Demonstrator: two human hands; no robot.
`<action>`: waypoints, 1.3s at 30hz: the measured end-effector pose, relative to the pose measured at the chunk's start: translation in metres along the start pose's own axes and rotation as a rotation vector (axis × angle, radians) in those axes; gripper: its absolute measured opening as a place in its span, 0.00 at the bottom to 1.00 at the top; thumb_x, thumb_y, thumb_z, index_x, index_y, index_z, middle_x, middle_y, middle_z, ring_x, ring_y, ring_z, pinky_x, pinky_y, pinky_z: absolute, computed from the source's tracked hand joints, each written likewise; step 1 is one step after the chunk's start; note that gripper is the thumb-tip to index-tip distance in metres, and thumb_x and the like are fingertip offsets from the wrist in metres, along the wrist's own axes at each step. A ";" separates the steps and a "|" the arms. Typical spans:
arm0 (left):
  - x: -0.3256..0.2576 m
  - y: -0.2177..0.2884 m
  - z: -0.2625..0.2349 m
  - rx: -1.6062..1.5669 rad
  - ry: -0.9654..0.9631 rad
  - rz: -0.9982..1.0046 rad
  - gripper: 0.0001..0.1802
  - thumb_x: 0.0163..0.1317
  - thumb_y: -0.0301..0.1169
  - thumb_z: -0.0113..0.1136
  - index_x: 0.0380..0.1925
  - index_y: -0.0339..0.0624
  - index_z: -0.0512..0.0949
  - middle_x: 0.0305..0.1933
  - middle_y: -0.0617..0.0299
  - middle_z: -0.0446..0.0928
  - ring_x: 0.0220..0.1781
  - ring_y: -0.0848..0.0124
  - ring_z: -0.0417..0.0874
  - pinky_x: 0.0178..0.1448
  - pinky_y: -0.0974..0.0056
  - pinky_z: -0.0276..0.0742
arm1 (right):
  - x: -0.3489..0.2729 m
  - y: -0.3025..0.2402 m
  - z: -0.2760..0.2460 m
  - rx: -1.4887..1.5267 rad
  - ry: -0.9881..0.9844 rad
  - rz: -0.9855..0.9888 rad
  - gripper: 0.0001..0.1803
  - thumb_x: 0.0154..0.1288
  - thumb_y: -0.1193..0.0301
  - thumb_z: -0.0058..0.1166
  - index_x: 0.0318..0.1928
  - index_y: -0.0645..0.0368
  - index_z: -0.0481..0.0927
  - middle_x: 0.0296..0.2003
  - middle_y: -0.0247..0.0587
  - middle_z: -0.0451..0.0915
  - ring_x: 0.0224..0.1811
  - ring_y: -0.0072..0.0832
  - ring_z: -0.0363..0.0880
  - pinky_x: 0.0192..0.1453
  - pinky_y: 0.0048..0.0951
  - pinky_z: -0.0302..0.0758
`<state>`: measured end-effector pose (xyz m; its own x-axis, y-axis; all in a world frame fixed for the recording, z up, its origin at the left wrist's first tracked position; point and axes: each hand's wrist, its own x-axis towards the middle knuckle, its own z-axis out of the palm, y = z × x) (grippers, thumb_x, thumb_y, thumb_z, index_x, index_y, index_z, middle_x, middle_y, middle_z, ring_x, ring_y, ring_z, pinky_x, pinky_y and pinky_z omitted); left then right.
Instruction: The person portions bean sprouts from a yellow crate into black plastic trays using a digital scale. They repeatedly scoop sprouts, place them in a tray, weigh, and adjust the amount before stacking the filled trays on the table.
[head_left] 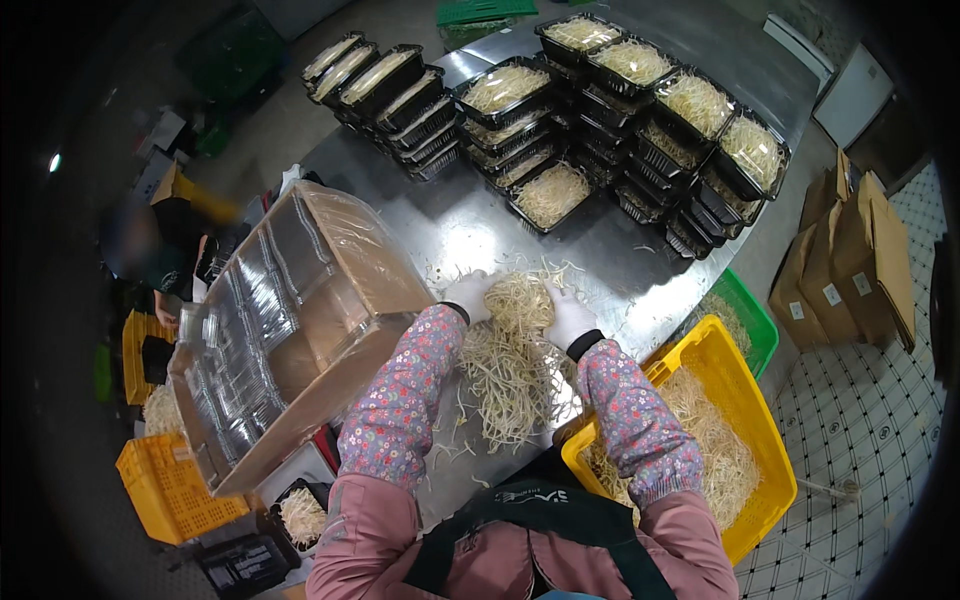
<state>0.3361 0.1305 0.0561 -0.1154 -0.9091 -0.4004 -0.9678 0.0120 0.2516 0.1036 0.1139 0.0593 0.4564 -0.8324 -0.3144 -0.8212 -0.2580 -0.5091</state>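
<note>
A tangled heap of bean sprouts [508,385] lies on the steel table in front of me. My left hand [468,297], in a white glove, presses against the left side of the clump at the heap's far end. My right hand [567,316], gloved the same way, grips the clump from the right. Fingers on both hands are curled around the sprouts and partly hidden by them. Loose strands are scattered around the hands. Beyond them, an uncovered black tray [552,195] filled with sprouts stands at the front of the stacks.
Stacked black trays [640,110] of sprouts fill the table's far side. A cardboard box [350,245] of clear plastic lids stands close on my left. At my right are a yellow crate [770,480] of sprouts and a green crate [757,320]. Another person [160,240] is at far left.
</note>
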 end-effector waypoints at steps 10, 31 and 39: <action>-0.148 0.030 -0.020 -0.338 0.353 -0.028 0.31 0.50 0.37 0.63 0.58 0.59 0.71 0.57 0.57 0.73 0.58 0.58 0.75 0.59 0.60 0.74 | -0.062 -0.011 -0.085 0.244 -0.005 -0.339 0.38 0.46 0.70 0.64 0.63 0.49 0.70 0.44 0.52 0.82 0.44 0.44 0.81 0.51 0.37 0.77; -0.295 -0.035 0.134 -0.149 0.405 0.102 0.28 0.45 0.31 0.66 0.51 0.53 0.74 0.58 0.63 0.71 0.59 0.58 0.71 0.59 0.56 0.73 | -0.116 -0.095 0.067 -0.145 -0.177 -0.472 0.25 0.51 0.58 0.60 0.52 0.45 0.80 0.47 0.47 0.80 0.48 0.43 0.80 0.52 0.39 0.76; -0.310 -0.058 0.164 -0.160 0.506 -0.110 0.23 0.48 0.27 0.57 0.48 0.50 0.78 0.55 0.58 0.74 0.56 0.55 0.74 0.58 0.56 0.74 | -0.041 -0.061 0.083 -0.329 0.047 -0.264 0.21 0.51 0.58 0.59 0.47 0.47 0.83 0.42 0.51 0.82 0.45 0.46 0.81 0.50 0.43 0.77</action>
<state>0.3912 0.4803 0.0214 0.1451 -0.9889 0.0324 -0.9174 -0.1222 0.3788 0.1635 0.2043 0.0371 0.6557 -0.7364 -0.1664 -0.7474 -0.6019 -0.2814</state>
